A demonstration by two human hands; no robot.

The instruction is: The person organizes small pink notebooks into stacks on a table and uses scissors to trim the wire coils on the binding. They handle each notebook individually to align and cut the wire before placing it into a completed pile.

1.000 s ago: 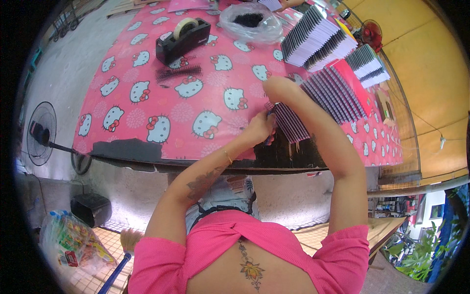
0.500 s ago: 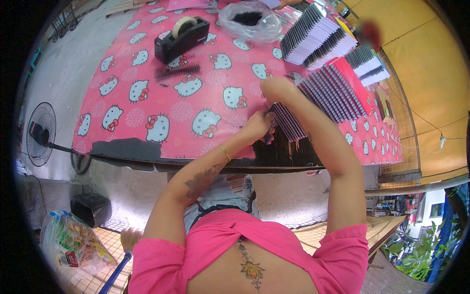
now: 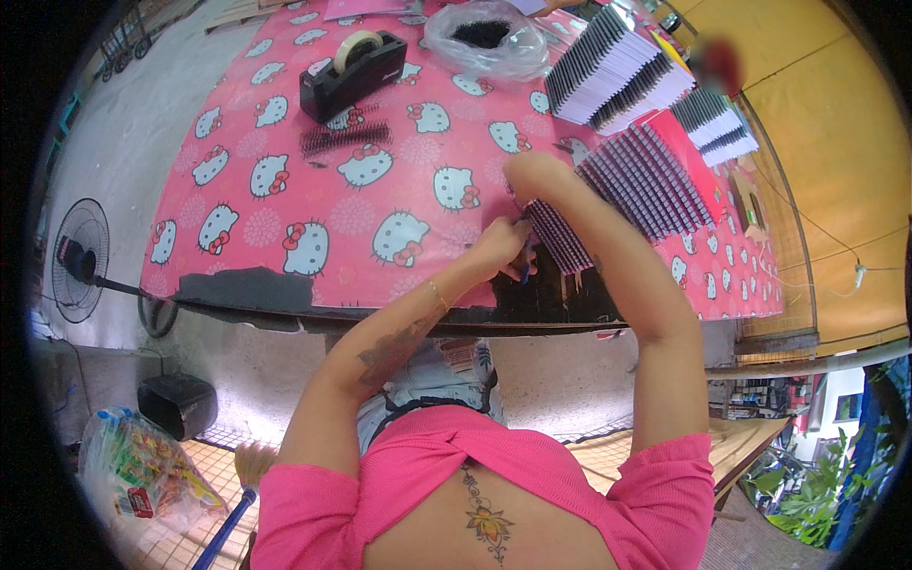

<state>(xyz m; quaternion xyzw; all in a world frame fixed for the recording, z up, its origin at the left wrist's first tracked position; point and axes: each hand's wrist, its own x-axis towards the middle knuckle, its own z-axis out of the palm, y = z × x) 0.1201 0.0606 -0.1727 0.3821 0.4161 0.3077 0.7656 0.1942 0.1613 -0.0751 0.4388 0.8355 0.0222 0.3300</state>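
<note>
My left hand [image 3: 503,245] is closed around a small blue-handled hand tool [image 3: 524,270] at the near edge of the table; its kind is hard to make out. The tool's upper end is beside the left corner of a small stack of spiral-bound notebooks [image 3: 562,239], whose dark coils face up. My right hand [image 3: 534,173] bends over the far left corner of that stack, its fingers hidden behind the hand and wrist. Right of it lies a larger stack of spiral-bound notebooks [image 3: 648,182], partly behind my right forearm.
Loose black spiral coils [image 3: 344,139] lie near a black tape dispenser [image 3: 353,76]. A clear plastic bag [image 3: 486,43] holds more black coils. White-paged notebook stacks [image 3: 608,76] stand at the far right. Pink patterned sheeting [image 3: 351,256] covers the table. A fan [image 3: 81,256] stands left.
My left hand's fingers have shifted on the blue-handled tool, and its handle now shows more clearly below them. My right hand stays almost in place at the notebook stack.
</note>
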